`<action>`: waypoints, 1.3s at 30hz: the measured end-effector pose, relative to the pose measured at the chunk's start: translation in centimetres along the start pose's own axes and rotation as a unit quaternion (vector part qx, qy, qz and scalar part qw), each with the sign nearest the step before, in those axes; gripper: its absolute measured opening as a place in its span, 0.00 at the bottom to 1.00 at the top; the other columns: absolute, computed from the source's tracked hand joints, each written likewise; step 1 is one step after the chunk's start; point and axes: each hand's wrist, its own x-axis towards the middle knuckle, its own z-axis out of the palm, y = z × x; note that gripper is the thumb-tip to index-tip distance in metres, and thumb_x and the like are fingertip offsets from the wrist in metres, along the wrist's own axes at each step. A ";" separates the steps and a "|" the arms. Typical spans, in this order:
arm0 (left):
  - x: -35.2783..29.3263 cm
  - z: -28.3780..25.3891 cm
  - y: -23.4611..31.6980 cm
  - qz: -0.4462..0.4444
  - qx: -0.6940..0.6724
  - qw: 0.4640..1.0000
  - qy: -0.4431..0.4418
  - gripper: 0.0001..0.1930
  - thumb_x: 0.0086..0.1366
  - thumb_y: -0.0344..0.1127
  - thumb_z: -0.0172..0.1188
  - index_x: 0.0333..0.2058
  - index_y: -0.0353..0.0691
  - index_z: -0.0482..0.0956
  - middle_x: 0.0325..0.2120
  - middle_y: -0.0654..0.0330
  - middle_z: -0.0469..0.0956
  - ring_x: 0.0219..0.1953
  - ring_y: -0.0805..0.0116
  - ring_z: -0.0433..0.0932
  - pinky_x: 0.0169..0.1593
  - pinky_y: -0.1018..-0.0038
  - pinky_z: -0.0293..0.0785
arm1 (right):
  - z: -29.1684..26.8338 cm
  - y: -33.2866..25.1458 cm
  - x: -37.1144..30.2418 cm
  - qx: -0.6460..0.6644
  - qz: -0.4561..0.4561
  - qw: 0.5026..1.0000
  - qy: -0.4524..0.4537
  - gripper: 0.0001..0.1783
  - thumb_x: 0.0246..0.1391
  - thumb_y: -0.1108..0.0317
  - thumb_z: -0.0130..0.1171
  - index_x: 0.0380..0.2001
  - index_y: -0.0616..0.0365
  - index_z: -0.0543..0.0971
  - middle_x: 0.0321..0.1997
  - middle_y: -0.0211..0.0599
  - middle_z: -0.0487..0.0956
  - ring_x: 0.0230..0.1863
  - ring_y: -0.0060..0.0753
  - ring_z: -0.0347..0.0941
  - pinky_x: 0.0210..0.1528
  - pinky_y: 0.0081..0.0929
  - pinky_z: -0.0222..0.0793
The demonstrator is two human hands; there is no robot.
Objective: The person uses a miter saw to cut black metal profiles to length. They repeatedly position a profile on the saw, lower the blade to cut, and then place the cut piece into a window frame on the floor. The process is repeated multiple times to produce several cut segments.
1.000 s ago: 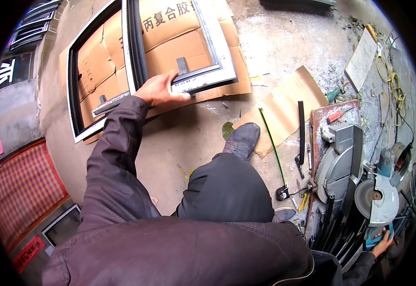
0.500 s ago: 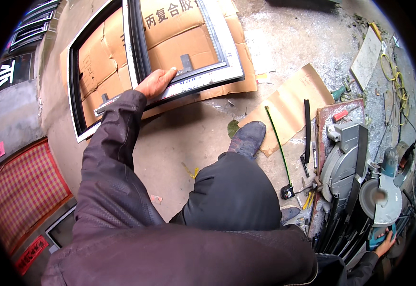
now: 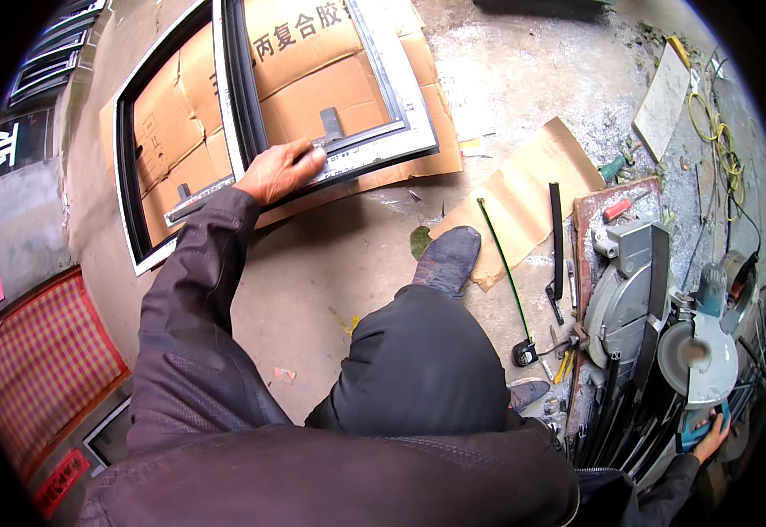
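At the upper left my left hand [image 3: 279, 172] reaches across the near side of a window frame [image 3: 418, 132] with white outer edges and dark inner profiles. Its fingers are closed round a long grey strip [image 3: 198, 204] lying along that side; the palm hides part of it. Two short dark grey tabs, one being the right tab [image 3: 330, 121], stand out by the strip. Far at the lower right, my right hand [image 3: 711, 437] is wrapped round the teal handle [image 3: 692, 432] of a cutting saw [image 3: 712, 369] with a round grey blade guard.
Under the frame lies flattened cardboard [image 3: 449, 158]. Another cardboard sheet [image 3: 532, 193], an extended tape measure [image 3: 523, 353], a black strip [image 3: 557, 237] and a red-handled tool [image 3: 617, 210] lie right of my foot [image 3: 449, 259]. Dark profiles [image 3: 607, 422] and a yellow cord [image 3: 708, 123] are farther right.
My left hand has come slightly nearer me, its thumb going from stretched out to bent. The view has shifted a little; my right hand keeps its place on the saw handle.
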 end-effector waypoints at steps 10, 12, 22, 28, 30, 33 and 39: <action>-1.3 0.5 0.9 0.025 0.095 0.995 0.035 0.34 0.54 0.53 0.75 0.48 0.32 0.74 0.39 0.41 0.81 0.46 0.43 0.82 0.51 0.60 0.76 | -0.2 -0.3 0.3 0.010 -0.004 1.000 -0.019 0.30 0.68 0.59 0.60 0.69 0.49 0.66 0.45 0.34 0.83 0.26 0.19 0.71 0.27 0.21 0.68; -1.8 1.6 0.5 0.051 0.149 0.981 0.111 0.29 0.57 0.50 0.72 0.47 0.33 0.74 0.39 0.40 0.81 0.46 0.40 0.81 0.50 0.57 0.76 | -0.1 -0.4 0.1 0.007 -0.004 1.000 -0.016 0.29 0.68 0.59 0.60 0.68 0.50 0.67 0.44 0.35 0.83 0.26 0.19 0.71 0.27 0.21 0.68; -2.1 3.7 0.9 0.067 0.198 0.951 0.230 0.24 0.58 0.46 0.71 0.42 0.32 0.74 0.38 0.45 0.77 0.45 0.44 0.77 0.51 0.55 0.75 | -0.5 -0.1 0.8 0.014 -0.005 0.999 -0.033 0.26 0.68 0.58 0.60 0.66 0.50 0.68 0.44 0.32 0.82 0.26 0.18 0.70 0.27 0.20 0.67; -0.7 7.3 7.1 0.061 0.179 0.932 0.310 0.40 0.63 0.63 0.64 0.55 0.28 0.72 0.42 0.42 0.76 0.47 0.44 0.74 0.54 0.53 0.67 | -1.4 -1.0 1.8 -0.013 0.003 0.999 -0.045 0.25 0.68 0.59 0.60 0.64 0.53 0.69 0.45 0.33 0.82 0.27 0.18 0.71 0.27 0.20 0.67; 0.5 6.9 9.2 0.065 0.184 0.933 0.302 0.39 0.65 0.68 0.59 0.47 0.28 0.76 0.39 0.42 0.76 0.43 0.45 0.74 0.52 0.54 0.68 | -0.5 0.2 1.3 0.019 -0.003 1.000 -0.019 0.24 0.68 0.59 0.60 0.62 0.57 0.70 0.46 0.35 0.82 0.27 0.20 0.70 0.27 0.19 0.67; 1.3 5.9 9.5 0.059 0.164 0.952 0.250 0.40 0.65 0.72 0.57 0.40 0.29 0.77 0.36 0.43 0.76 0.41 0.45 0.77 0.49 0.54 0.72 | -1.4 -0.1 2.4 0.005 0.001 1.000 -0.025 0.24 0.68 0.59 0.59 0.61 0.58 0.70 0.47 0.37 0.82 0.27 0.21 0.70 0.27 0.19 0.67; 1.4 4.8 8.1 0.059 0.169 0.955 0.238 0.41 0.61 0.76 0.58 0.36 0.31 0.77 0.33 0.46 0.78 0.41 0.47 0.80 0.47 0.54 0.76 | -1.2 -0.2 2.5 -0.003 -0.003 1.000 -0.030 0.26 0.68 0.58 0.59 0.64 0.57 0.68 0.50 0.38 0.82 0.27 0.20 0.71 0.27 0.18 0.67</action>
